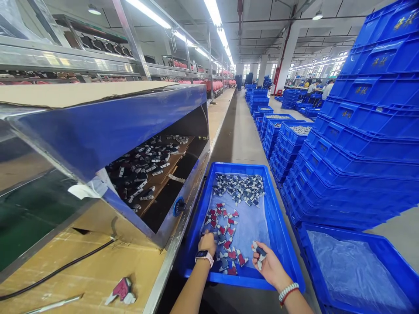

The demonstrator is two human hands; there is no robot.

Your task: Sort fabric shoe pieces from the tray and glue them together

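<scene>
Lower centre of frame: blue plastic tray [225, 281] drawn up beside the bench [81, 266], within reach of both hands, lined with clear plastic film [252, 222]. Red-and-white moulded parts [229, 257] heaped toward the near left of the tray, dark-and-white moulded parts [238, 188] toward the far end, bare film between them; grouping apparently by colour, keeping the two kinds apart. Left hand [207, 244], wristwatch [204, 257] on its wrist, curled downward onto the red-and-white heap, fingers touching parts; firm grip or mere contact not determinable. Right hand [263, 261] palm up, half closed, at least one dark-and-white part held against the fingers, raised above the film. Left of centre: open-fronted blue-sided cabinet [104, 135] on the bench, black-and-white parts [144, 168] spread on a wooden board [157, 192] inside, probably for even exposure. Right side: blue crates [369, 131] stacked high along the aisle; film-lined crate [353, 270] at lower right, close by. Stray red-and-white part [121, 290] on the bench, lower left.
</scene>
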